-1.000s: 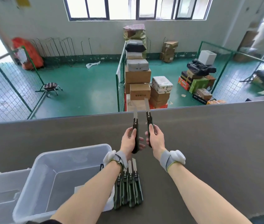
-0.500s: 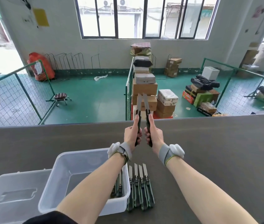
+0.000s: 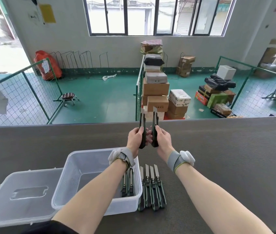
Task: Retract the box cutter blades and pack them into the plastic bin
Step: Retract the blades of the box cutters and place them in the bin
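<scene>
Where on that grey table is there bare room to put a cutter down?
Bare: the table right of the row of cutters, and the strip beyond the bin. Crowded: near-left, where bin, lid and cutters sit together.

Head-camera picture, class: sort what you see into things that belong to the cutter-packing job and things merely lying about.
Belongs to the job:
left hand and right hand, one cutter each
left-hand cutter
right-hand cutter
row of four cutters, blades out
plastic bin
two cutters in the bin

Lying about:
bin lid
stool
stacked cartons
</scene>
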Demonstrator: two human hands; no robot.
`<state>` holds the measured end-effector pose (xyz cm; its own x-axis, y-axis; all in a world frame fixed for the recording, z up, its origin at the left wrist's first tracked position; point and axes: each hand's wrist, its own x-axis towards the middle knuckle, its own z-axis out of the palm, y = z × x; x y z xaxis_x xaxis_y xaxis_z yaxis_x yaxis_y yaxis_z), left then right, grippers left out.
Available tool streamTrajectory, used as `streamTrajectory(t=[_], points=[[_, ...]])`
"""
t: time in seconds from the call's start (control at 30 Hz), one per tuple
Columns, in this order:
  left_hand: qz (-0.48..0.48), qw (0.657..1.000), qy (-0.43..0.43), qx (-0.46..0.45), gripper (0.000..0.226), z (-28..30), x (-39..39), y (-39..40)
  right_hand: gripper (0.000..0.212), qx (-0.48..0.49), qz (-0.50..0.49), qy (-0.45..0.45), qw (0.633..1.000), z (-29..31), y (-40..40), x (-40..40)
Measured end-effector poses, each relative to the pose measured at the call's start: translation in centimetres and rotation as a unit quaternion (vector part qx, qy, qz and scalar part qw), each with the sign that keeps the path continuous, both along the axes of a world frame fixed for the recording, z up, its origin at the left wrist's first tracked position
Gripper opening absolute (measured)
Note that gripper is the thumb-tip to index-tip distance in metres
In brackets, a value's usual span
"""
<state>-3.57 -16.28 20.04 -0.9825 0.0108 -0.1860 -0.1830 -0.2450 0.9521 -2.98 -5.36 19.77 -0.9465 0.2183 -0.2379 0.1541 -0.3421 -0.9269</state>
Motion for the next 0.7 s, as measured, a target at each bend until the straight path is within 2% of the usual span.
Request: streamTrajectory(t=[0.1, 0.2, 0.37, 0.7], points=[[0.022, 0.999, 0.019, -0.023, 0.031, -0.4, 0.0, -0.8, 0.023, -0.021, 0.000, 0.002, 1.000, 0.1, -0.2, 0.3], [0.030, 1.000, 0.001, -0.001, 0.036, -0.5, -0.1, -1.2, 0.031, -0.011, 0.003, -0.014, 1.000, 0.4, -0.5, 0.4], [0.026, 1.000, 0.005, 0.004, 0.024, -0.4, -0.1, -1.2, 0.033, -0.005, 0.023, -0.002, 1.000, 0.5, -1.5, 0.3], [0.016, 0.994, 0.007, 0.108, 0.023, -0.8, -0.3, -3.8, 0.022, -0.040, 0.065, 0.019, 0.997, 0.2, -3.7, -0.1]])
